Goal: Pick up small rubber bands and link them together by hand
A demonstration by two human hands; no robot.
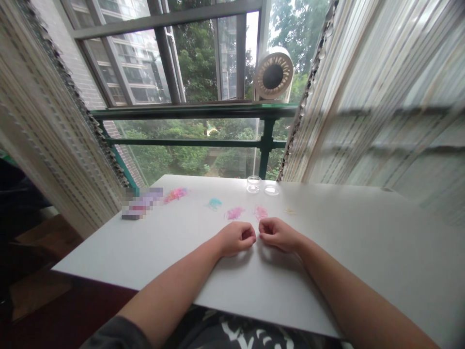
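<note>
My left hand (238,238) rests on the white table (145,252), its fingers curled into a loose fist. Close beside it, a small gap apart, my right hand (279,235) is curled the same way. Nothing shows in either hand. Just beyond them lie a pink pile (260,212) and a purple-pink pile (234,213) of small, thin, loop-like pieces. A turquoise pile (214,203) sits further left, and a few yellowish pieces (290,212) lie to the right. The pieces are too small to name surely.
At the table's far edge stand a clear round container (253,185) and a clear round lid-like piece (271,190). A mixed multicolour pile (176,195) lies far left, by a blurred-out purple box (143,203). Behind are a green railing (196,113), a round white fan-like device (274,73) and curtains.
</note>
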